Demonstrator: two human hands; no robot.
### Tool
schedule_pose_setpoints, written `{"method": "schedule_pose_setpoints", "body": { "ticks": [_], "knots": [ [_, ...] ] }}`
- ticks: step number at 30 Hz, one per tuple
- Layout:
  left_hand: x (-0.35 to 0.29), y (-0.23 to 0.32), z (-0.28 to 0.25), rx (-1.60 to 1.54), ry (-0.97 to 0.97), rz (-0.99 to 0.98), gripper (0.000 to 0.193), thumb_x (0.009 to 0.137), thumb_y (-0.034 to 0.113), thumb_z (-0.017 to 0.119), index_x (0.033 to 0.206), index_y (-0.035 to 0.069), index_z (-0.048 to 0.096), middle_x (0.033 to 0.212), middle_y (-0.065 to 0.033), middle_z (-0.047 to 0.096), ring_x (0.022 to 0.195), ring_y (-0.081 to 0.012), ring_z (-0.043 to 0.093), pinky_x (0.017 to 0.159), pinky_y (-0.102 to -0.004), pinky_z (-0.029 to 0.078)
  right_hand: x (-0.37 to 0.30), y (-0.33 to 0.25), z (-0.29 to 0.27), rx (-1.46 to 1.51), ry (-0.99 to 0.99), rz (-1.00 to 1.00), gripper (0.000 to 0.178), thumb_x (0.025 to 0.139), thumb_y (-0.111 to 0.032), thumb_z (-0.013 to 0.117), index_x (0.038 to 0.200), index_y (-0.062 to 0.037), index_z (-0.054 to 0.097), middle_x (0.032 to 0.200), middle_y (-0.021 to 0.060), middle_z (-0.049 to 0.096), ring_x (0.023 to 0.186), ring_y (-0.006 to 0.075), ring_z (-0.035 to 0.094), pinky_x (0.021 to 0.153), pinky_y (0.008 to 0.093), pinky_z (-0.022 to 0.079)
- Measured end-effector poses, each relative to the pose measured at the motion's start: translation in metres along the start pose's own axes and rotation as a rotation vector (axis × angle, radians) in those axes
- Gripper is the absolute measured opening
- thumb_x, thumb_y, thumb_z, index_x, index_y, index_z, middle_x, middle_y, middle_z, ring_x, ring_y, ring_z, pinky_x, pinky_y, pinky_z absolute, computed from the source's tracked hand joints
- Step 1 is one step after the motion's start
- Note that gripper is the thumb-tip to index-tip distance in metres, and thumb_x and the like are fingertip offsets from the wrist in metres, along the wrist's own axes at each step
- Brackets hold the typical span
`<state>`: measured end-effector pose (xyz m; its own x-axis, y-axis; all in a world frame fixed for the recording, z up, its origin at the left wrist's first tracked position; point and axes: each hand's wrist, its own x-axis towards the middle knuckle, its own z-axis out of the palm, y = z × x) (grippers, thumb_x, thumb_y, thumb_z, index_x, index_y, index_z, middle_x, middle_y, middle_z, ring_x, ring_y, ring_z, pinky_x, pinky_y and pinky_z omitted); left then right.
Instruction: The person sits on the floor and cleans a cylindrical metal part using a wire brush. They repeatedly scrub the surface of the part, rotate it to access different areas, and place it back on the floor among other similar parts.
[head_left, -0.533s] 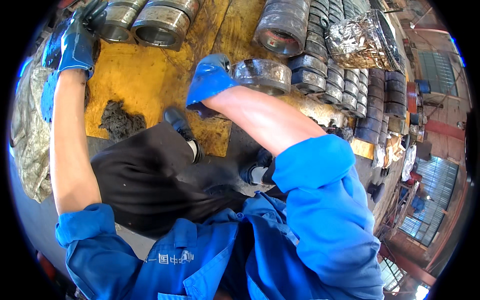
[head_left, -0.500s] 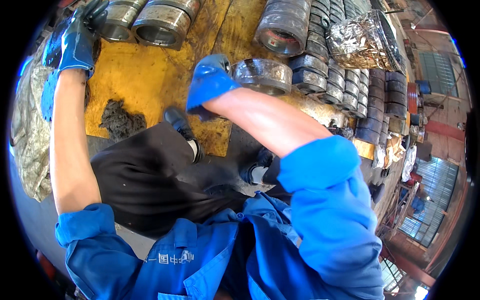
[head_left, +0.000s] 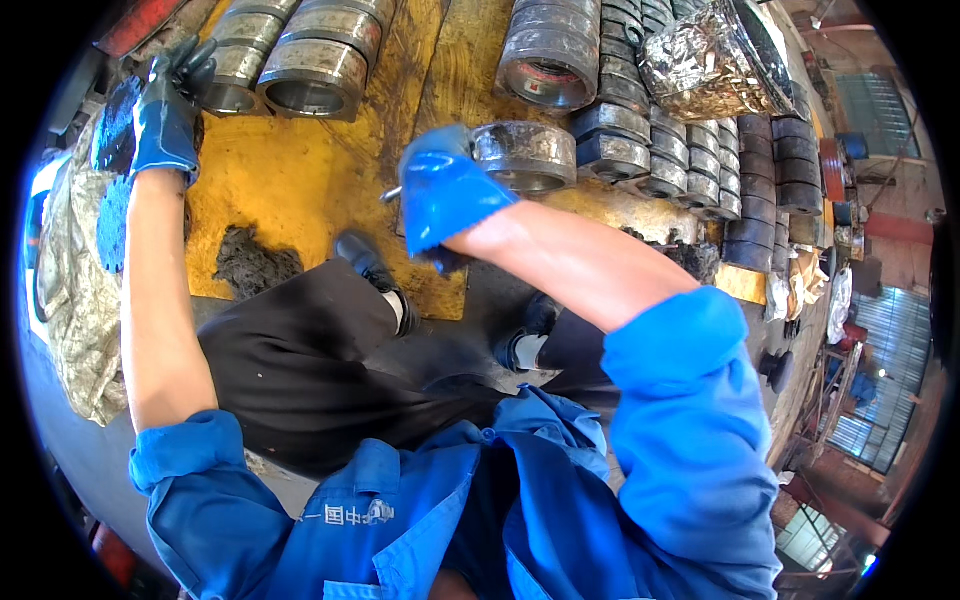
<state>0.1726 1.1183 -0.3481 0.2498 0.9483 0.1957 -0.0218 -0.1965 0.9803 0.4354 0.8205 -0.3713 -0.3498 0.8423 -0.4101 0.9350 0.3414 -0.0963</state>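
Observation:
My left hand (head_left: 172,110), in a dark-stained blue glove, reaches to the far left with its fingers stretched out and apart. It is against or just beside a blue-and-black round part (head_left: 117,125); I cannot tell whether it presses on it. Below this lies a second blue-faced part (head_left: 113,225). My right hand (head_left: 440,185), in a blue glove and slightly blurred, is closed around something. From its left side pokes the end of a thin metal rod (head_left: 391,195); the rest is hidden in the fist. Just right of that hand stands a thick steel ring (head_left: 525,152).
Steel cylinders (head_left: 310,75) stand in rows at the back, with many dark rings (head_left: 650,140) to the right. A metal-flecked bucket (head_left: 705,65) sits above those. A dark, fuzzy clump (head_left: 255,262) lies on the yellow, stained surface (head_left: 300,180). A crumpled sheet (head_left: 80,310) hangs at left.
The view has shifted a little, so the scene sits lower. My right hand has turned, and the rod end now shows at its left. My left hand stays by the blue part.

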Motion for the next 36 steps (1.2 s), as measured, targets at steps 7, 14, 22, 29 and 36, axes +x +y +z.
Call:
{"method": "schedule_pose_setpoints", "body": {
  "ticks": [7,14,22,29,36],
  "knots": [
    [-0.01,0.024,0.03,-0.222,0.039,-0.223,0.044,0.094,-0.001,0.049,0.138,-0.004,0.049,0.139,-0.0211,0.059,0.126,-0.0271,0.06,0.107,-0.0336,0.049,-0.012,-0.006,0.003,0.01,0.042,0.027,0.01,0.078,-0.015,0.068,0.081,-0.0123,0.077,0.074,0.0076,0.07,0.069,0.0244,0.068,0.058,0.041,0.05],
    [-0.008,0.04,0.051,-0.284,0.123,-0.281,0.051,0.11,0.037,0.038,0.138,-0.003,0.053,0.131,-0.0224,0.064,0.113,-0.0254,0.065,0.102,-0.0323,0.05,-0.02,-0.003,0.001,-0.004,0.101,0.073,0.01,0.078,-0.015,0.068,0.08,-0.0126,0.077,0.074,0.0071,0.07,0.069,0.0241,0.067,0.058,0.0409,0.05],
    [-0.01,0.04,0.069,-0.289,0.054,-0.293,0.05,0.108,0.037,0.044,0.135,-0.004,0.056,0.127,-0.0203,0.067,0.114,-0.0234,0.067,0.1,-0.0313,0.053,-0.036,-0.006,0.003,-0.016,0.125,0.127,0.01,0.078,-0.015,0.068,0.08,-0.013,0.077,0.074,0.0064,0.07,0.069,0.0238,0.067,0.058,0.0408,0.049],
    [-0.018,0.055,0.082,-0.259,0.051,-0.266,0.051,0.108,0.039,0.044,0.135,-0.003,0.056,0.127,-0.0198,0.067,0.112,-0.0218,0.067,0.096,-0.0299,0.054,-0.029,-0.014,0.002,-0.053,0.185,0.154,0.01,0.078,-0.016,0.068,0.08,-0.0134,0.077,0.074,0.0058,0.07,0.069,0.0236,0.067,0.058,0.0407,0.049],
    [-0.015,0.05,0.071,-0.204,0.019,-0.26,0.052,0.108,0.04,0.041,0.137,-0.001,0.056,0.126,-0.02,0.068,0.109,-0.0219,0.067,0.098,-0.03,0.052,-0.026,-0.012,-0.015,-0.02,0.207,0.107,0.011,0.079,-0.015,0.068,0.082,-0.0126,0.078,0.075,0.0066,0.07,0.071,0.0234,0.068,0.059,0.041,0.05]
  ]
}}
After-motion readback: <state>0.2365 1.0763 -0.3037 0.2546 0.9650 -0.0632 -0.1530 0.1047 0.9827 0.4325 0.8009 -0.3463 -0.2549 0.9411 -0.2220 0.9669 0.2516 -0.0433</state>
